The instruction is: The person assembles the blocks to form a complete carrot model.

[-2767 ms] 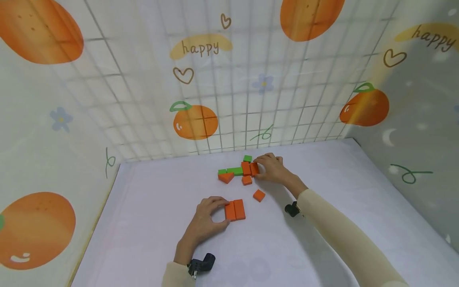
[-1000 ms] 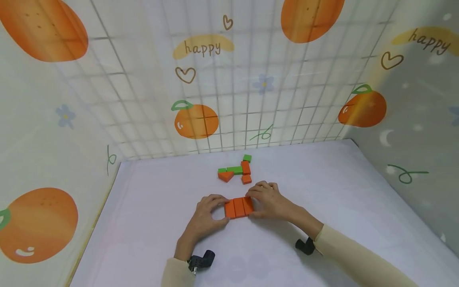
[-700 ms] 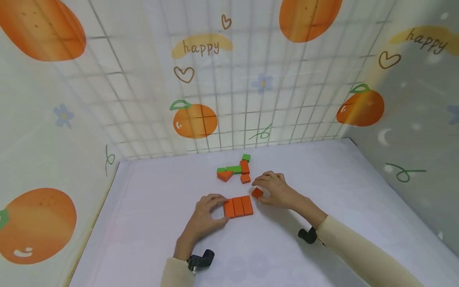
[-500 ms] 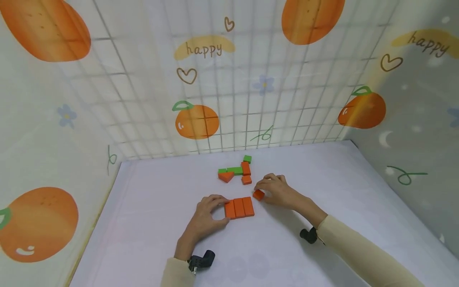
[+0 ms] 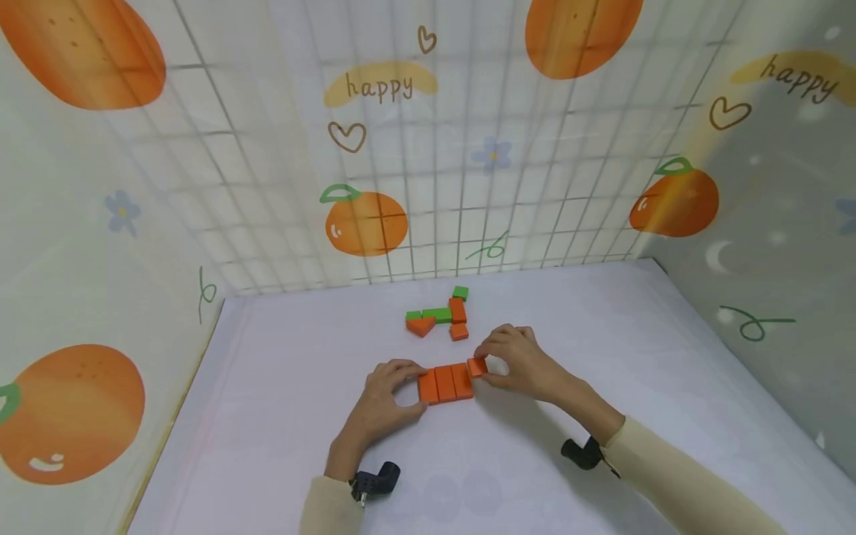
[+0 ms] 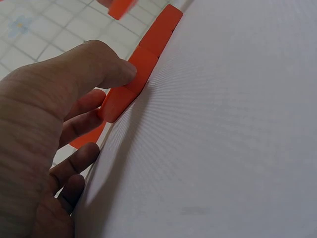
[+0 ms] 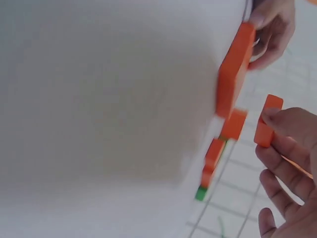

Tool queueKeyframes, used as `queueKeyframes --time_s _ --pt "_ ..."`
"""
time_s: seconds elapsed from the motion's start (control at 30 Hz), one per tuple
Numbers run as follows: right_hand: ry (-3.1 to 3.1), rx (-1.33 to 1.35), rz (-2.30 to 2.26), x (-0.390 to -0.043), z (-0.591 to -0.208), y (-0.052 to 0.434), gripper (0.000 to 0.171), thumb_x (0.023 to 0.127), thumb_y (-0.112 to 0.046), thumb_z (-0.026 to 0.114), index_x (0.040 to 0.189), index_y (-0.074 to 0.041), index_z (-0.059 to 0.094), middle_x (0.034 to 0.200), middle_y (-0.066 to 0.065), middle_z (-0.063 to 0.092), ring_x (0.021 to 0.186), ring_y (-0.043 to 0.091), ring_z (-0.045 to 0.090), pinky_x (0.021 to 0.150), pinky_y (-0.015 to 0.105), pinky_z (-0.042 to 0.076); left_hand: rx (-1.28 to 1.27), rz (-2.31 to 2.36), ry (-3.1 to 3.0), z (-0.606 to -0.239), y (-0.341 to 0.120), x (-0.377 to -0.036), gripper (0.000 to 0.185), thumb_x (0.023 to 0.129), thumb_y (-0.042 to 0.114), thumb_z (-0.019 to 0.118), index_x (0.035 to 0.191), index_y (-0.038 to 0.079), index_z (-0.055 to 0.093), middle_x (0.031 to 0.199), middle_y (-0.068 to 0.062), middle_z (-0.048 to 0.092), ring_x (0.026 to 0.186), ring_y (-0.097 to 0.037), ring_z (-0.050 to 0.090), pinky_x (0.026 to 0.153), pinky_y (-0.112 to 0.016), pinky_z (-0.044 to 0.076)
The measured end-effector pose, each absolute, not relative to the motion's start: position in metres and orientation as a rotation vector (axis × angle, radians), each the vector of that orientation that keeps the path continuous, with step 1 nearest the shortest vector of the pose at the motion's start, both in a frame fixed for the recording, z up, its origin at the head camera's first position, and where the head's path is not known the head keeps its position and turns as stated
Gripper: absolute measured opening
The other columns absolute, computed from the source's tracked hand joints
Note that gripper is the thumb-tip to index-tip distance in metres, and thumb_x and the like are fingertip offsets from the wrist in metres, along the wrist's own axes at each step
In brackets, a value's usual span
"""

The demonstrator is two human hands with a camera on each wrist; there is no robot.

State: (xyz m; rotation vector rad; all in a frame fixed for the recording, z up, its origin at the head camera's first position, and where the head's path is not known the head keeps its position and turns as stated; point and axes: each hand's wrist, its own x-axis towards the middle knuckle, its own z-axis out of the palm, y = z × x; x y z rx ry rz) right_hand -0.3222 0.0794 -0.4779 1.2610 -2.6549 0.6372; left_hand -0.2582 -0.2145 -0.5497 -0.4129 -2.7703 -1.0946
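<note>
I judge the small orange square block (image 5: 477,365) light, stiff and smooth, best pinched by its side faces. My right hand (image 5: 520,362) pinches it so, fingers curled, just right of the row of three orange rectangular blocks (image 5: 445,383). My left hand (image 5: 388,391) grips that row's left end.

Back wall covering (image 5: 468,148): "happy" in brown script on a yellow patch (image 5: 380,85).
Right wall covering (image 5: 789,223): "happy" again on a yellow patch (image 5: 799,78).
</note>
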Motion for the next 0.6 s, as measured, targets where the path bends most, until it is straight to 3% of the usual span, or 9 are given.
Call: queueKeyframes --time_s 0.27,0.6 --pt "-2.573 1.345 0.594 -0.285 -0.477 0.061 0.029 0.078 -0.022 0.086 0.104 -0.018 0.073 0.104 -0.007 0.066 0.108 0.016 0.051 0.086 0.041 0.034 -0.442 -1.095 -2.762 -0.551 -0.216 -0.259 0.047 0.080 0.040 0.080 0.125 0.033 0.067 0.131 0.019 0.053 0.122 -0.012 0.044 0.102 -0.047 0.035" --pt "-2.546 1.393 0.496 -0.270 -0.493 0.038 0.031 0.076 -0.023 0.086 0.103 -0.018 0.074 0.103 -0.009 0.063 0.105 0.014 0.050 0.084 0.036 0.035 -0.429 -1.088 -2.773 -0.550 -0.216 -0.258 0.048 0.080 0.039 0.080 0.125 0.032 0.067 0.131 0.019 0.053 0.123 -0.012 0.044 0.103 -0.046 0.034"
